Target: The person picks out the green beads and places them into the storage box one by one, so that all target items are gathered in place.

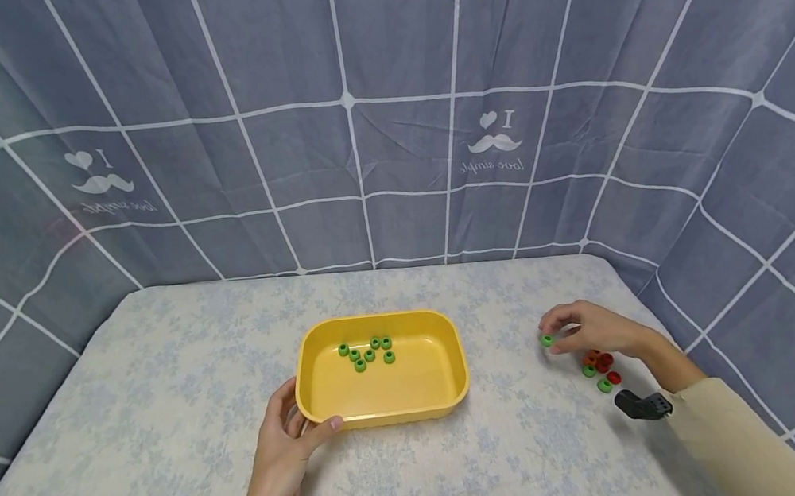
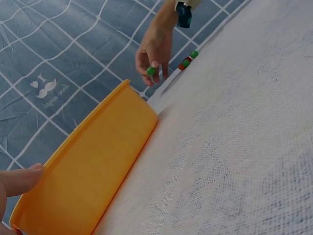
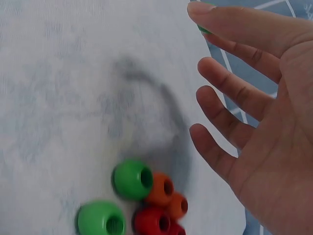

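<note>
My left hand [image 1: 280,447] grips the near left corner of a yellow plastic tray [image 1: 412,394], its thumb lying at the rim. Several green beads [image 1: 369,355] with holes lie on the tray floor, mostly towards the back. Off to the right, my right hand [image 1: 592,329] pinches one green bead [image 1: 546,341] between thumb and index finger, raised over the table. The right wrist view shows only a sliver of that bead behind the thumb, the other fingers spread apart. Below this hand sits a loose group of green beads [image 3: 132,179], orange beads [image 3: 160,189] and red beads [image 3: 151,220].
A pale blue-patterned cloth covers the table [image 1: 186,364]. Behind it and at both sides hangs a blue-grey curtain [image 1: 403,152] with white grid lines. A black device [image 1: 643,405] is strapped at the right wrist beside a cream sleeve [image 1: 739,439].
</note>
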The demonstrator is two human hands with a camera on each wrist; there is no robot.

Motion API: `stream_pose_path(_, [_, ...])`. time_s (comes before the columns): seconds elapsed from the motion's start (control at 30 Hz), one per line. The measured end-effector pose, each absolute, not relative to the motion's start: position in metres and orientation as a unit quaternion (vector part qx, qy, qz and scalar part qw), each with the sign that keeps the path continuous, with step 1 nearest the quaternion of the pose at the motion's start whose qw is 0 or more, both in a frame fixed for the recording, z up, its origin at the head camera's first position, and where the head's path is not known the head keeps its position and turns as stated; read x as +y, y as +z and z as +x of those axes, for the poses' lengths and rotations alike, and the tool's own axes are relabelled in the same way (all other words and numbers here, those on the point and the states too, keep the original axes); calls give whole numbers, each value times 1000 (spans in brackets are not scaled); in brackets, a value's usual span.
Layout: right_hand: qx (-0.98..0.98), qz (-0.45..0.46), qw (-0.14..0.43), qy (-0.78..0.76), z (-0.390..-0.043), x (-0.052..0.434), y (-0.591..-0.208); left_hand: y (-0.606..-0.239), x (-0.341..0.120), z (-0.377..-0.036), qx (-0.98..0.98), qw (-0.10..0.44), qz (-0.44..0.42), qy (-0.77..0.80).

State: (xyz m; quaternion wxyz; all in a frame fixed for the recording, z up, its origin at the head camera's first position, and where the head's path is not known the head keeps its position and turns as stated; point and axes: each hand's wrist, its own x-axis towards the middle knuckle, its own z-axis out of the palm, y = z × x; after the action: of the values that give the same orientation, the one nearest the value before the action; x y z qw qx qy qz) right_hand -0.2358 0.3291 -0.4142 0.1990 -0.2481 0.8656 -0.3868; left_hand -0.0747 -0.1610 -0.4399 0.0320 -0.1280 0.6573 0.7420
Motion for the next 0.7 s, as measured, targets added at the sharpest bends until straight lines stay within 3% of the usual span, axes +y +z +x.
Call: stream_pose_path(0.7, [843,-277,226,-401,-257,258,-400,-442,-161,-73,662,27,-121,739])
